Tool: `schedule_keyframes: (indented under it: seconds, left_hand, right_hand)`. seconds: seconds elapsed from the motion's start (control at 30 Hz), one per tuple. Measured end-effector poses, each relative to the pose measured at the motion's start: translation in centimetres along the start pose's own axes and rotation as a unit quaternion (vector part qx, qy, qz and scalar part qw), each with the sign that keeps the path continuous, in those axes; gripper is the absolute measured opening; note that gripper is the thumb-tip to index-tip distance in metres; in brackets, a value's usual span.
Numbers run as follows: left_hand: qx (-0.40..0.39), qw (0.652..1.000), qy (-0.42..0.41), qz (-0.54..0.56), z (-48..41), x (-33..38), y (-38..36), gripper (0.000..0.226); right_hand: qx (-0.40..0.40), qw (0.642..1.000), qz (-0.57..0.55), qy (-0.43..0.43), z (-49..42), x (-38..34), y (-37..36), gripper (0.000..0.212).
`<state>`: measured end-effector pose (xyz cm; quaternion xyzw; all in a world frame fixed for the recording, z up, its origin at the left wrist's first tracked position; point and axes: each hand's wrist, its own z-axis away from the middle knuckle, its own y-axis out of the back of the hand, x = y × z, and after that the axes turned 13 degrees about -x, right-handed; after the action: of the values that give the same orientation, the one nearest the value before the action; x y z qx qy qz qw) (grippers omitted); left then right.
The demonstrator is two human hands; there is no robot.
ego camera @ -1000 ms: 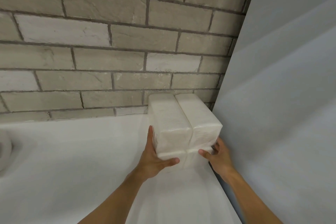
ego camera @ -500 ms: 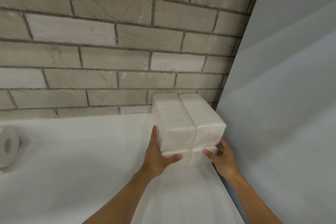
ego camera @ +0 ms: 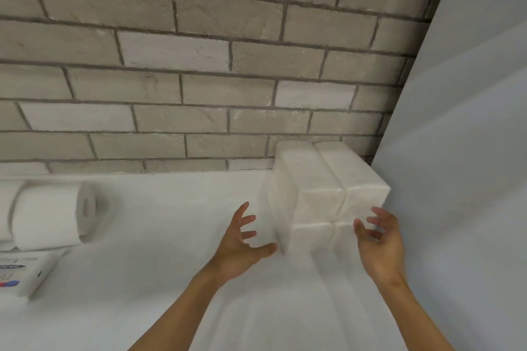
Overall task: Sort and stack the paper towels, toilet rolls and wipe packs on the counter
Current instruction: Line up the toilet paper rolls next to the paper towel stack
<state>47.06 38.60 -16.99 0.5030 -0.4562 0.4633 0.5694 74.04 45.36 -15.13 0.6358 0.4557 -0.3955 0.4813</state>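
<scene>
A block of white paper towel packs, two wide and two high, stands in the back right corner of the white counter, against the brick wall and the grey side panel. My left hand hovers just left of the block with spread fingers, holding nothing. My right hand is in front of the block's right lower pack, fingers loosely spread, apart from it. White toilet rolls lie on their sides at the far left. A white wipe pack with blue and red print lies in front of them.
A brick wall runs behind the counter. A grey panel closes off the right side. The counter's front edge is out of view.
Both hands have let go of the paper towel block and pulled back with fingers spread. The view has swung left, bringing the toilet rolls and the wipe pack into sight.
</scene>
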Motion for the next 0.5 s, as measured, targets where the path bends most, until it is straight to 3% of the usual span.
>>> schedule_keyframes:
  seconds: [0.27, 0.5]
  left_hand:
    - [0.060, 0.996, -0.018, -0.065, 8.1, -1.1, 7.2, 0.080]
    - [0.092, 0.979, -0.036, -0.176, 16.7, -0.5, 15.4, 0.077]
  right_hand:
    - [-0.073, 0.996, 0.029, 0.053, 6.9, -8.3, -6.6, 0.025]
    - [-0.279, 0.955, 0.058, 0.087, 12.9, -13.5, -16.2, 0.027]
